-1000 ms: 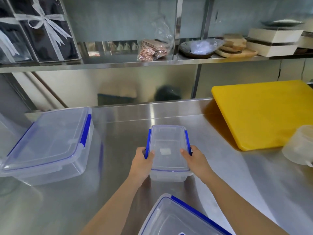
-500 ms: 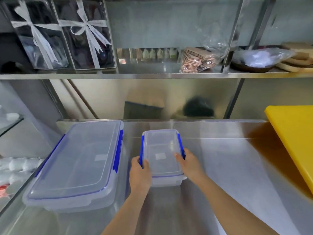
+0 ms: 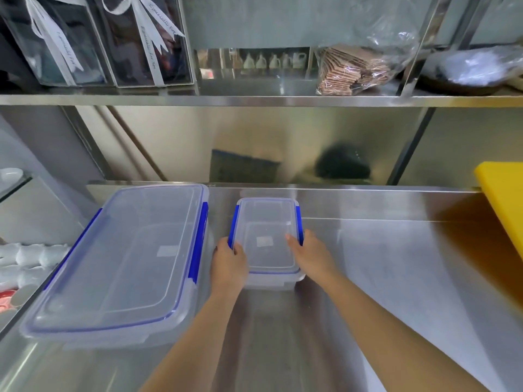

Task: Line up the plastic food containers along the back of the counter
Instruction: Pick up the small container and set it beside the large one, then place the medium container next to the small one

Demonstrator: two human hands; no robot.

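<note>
I see the small clear blue-clipped plastic container (image 3: pixel 267 239) near the steel counter's (image 3: pixel 382 264) back edge, bare room rightward, my left hand (image 3: pixel 228 267) and right hand (image 3: pixel 312 257) gripping its sides

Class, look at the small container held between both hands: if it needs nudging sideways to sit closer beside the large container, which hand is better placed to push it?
The right hand, probably: it grips the small container on the side away from the large container.

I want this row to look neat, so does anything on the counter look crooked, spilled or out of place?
Nothing spilled or damaged. The large container sits slightly askew, its near end angled left. The small container, held by the left hand and right hand, sits squarer to the back edge, lids on both.
</note>
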